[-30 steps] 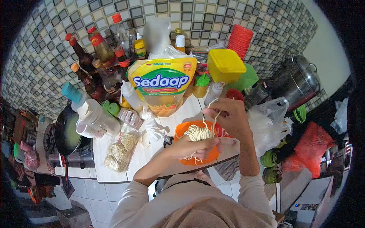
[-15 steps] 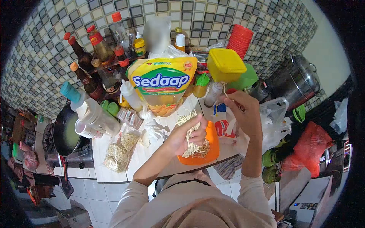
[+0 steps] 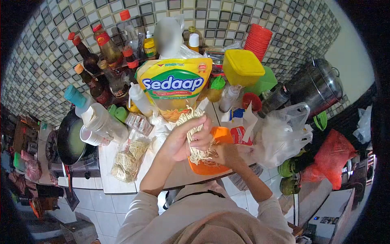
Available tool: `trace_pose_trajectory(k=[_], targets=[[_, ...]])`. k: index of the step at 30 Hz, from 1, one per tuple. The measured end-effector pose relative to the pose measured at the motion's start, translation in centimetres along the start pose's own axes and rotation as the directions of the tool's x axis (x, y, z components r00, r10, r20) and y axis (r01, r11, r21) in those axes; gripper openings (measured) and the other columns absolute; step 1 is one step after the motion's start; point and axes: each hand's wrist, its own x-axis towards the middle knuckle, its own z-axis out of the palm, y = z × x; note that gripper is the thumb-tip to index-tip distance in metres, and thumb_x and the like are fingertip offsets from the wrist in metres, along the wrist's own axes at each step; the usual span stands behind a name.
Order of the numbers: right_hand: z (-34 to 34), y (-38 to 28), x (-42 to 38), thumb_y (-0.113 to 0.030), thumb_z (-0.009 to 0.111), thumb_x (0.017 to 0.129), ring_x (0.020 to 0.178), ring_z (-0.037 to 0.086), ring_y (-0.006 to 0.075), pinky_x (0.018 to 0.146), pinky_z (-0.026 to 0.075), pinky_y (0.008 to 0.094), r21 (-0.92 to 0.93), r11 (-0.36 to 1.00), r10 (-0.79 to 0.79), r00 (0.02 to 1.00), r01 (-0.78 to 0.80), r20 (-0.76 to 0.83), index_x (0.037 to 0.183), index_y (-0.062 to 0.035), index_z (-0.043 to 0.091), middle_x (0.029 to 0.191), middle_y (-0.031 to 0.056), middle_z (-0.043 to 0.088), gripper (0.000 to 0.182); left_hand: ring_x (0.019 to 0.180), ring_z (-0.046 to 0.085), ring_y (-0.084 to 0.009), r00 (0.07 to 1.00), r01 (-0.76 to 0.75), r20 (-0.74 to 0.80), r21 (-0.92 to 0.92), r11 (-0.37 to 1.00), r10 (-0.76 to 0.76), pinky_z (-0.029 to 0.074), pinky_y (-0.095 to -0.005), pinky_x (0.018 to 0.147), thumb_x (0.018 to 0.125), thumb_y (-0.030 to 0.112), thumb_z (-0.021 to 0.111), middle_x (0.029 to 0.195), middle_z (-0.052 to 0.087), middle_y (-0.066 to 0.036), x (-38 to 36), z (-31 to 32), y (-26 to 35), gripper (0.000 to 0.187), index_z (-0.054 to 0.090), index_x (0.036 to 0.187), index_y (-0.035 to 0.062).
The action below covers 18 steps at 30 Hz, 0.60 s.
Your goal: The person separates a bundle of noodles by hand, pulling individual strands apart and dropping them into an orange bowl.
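Note:
My left hand [image 3: 182, 140] is closed around a bundle of pale noodles [image 3: 201, 154], whose strands stick out above and below the fist. The bundle is held over an orange plastic container [image 3: 221, 134]. Close to the lower end of the noodles is my right hand [image 3: 227, 156], smeared by motion, so its fingers cannot be made out. A clear bag of noodles [image 3: 129, 160] lies on the counter left of my left hand. Behind the hands stands a large yellow and green Sedaap pouch [image 3: 174, 83].
At the left a wok [image 3: 71, 140] with pale liquid sits on the stove. Sauce bottles [image 3: 87, 55] crowd the back wall. To the right are a yellow tub [image 3: 243, 67], stacked red cups [image 3: 258, 42], a white plastic bag [image 3: 284, 132] and a large metal pot [image 3: 319, 85].
My right hand has come down from beside the clear bottle to the lower end of the noodles. My left hand has shifted slightly left and up with the noodles.

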Motion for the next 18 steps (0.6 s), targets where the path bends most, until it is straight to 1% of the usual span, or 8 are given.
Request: trace_pose_trajectory(k=[2,4,8,10,11,13,17,18], targets=[[1.1,0.3,0.1,-0.030,0.059,0.071,0.065,0.057,0.0279,0.055,0.043,0.0373,0.021,1.000,-0.020,0.999,0.020,0.027,0.081,-0.0075,0.059,0.066,0.0125,0.058,0.024,0.044,0.031,-0.0065,0.999,0.000,0.038,0.016,1.000,-0.001,0.026,-0.0218,0.045,0.087,0.022,0.037,0.054,0.033,0.004,0.1,0.5,0.7,0.018,0.041,0.075,0.0087],[1.9,1.0,0.3,-0.028,0.058,0.072,0.062,0.057,0.0286,0.053,0.042,0.0374,0.047,0.998,-0.030,0.994,0.035,-0.105,0.078,-0.0073,0.058,0.063,0.0115,0.057,0.021,0.044,0.030,-0.0053,0.997,0.016,0.075,0.033,0.999,-0.018,0.025,-0.0201,0.044,0.088,0.024,0.038,0.053,0.031,0.005,0.4,1.5,1.6,0.020,0.042,0.075,0.0082],[-1.2,1.3,-0.5,-0.026,0.058,0.073,0.061,0.056,0.0265,0.053,0.042,0.0350,0.061,0.998,0.004,0.989,0.005,-0.150,0.077,-0.0068,0.058,0.066,0.0112,0.058,0.019,0.042,0.030,-0.0047,0.983,0.004,0.183,0.115,0.993,-0.025,0.025,-0.0194,0.043,0.088,0.024,0.038,0.051,0.030,0.005,0.8,4.3,3.9,0.022,0.043,0.075,0.0063],[-2.7,1.3,-0.8,-0.027,0.052,0.077,0.069,0.056,0.0246,0.061,0.043,0.0345,0.299,0.954,0.085,0.983,-0.034,-0.160,0.079,-0.0044,0.058,0.072,0.0103,0.058,0.023,0.040,0.030,-0.0052,0.965,-0.063,0.261,0.222,0.973,0.003,0.026,-0.0200,0.042,0.088,0.023,0.038,0.049,0.030,0.004,1.1,5.8,5.0,0.023,0.042,0.074,0.0046],[-3.6,1.2,-1.0,-0.027,0.052,0.077,0.069,0.056,0.0246,0.061,0.043,0.0345,0.299,0.954,0.088,0.983,-0.036,-0.163,0.079,-0.0044,0.058,0.072,0.0103,0.058,0.023,0.040,0.030,-0.0052,0.964,-0.060,0.265,0.223,0.973,-0.001,0.026,-0.0200,0.042,0.088,0.023,0.038,0.049,0.030,0.004,1.2,6.2,5.3,0.023,0.042,0.074,0.0046],[-5.6,0.8,-1.5,-0.023,0.052,0.079,0.071,0.056,0.0192,0.065,0.043,0.0297,0.483,0.875,0.097,0.987,-0.021,-0.131,0.082,-0.0040,0.058,0.077,0.0084,0.058,0.020,0.039,0.030,-0.0052,0.955,-0.078,0.296,0.218,0.973,0.010,0.026,-0.0202,0.042,0.088,0.024,0.037,0.049,0.030,0.004,1.4,6.7,5.8,0.025,0.042,0.074,0.0042],[-7.9,0.5,-2.7,-0.019,0.051,0.082,0.069,0.054,0.0150,0.066,0.042,0.0260,0.553,0.833,0.118,0.975,0.007,-0.190,0.083,-0.0026,0.056,0.076,0.0060,0.057,0.018,0.040,0.031,-0.0050,0.950,-0.103,0.308,0.187,0.977,0.041,0.026,-0.0204,0.041,0.088,0.023,0.036,0.049,0.030,0.004,1.5,6.0,5.7,0.024,0.042,0.075,0.0042],[-8.0,0.7,-2.8,-0.020,0.049,0.083,0.070,0.054,0.0140,0.065,0.042,0.0251,0.735,0.675,0.125,0.970,0.071,-0.208,0.084,-0.0024,0.054,0.075,0.0053,0.056,0.018,0.040,0.031,-0.0050,0.950,-0.101,0.309,0.187,0.977,0.039,0.026,-0.0204,0.041,0.088,0.023,0.036,0.049,0.030,0.004,1.4,5.6,5.5,0.024,0.042,0.075,0.0042]])
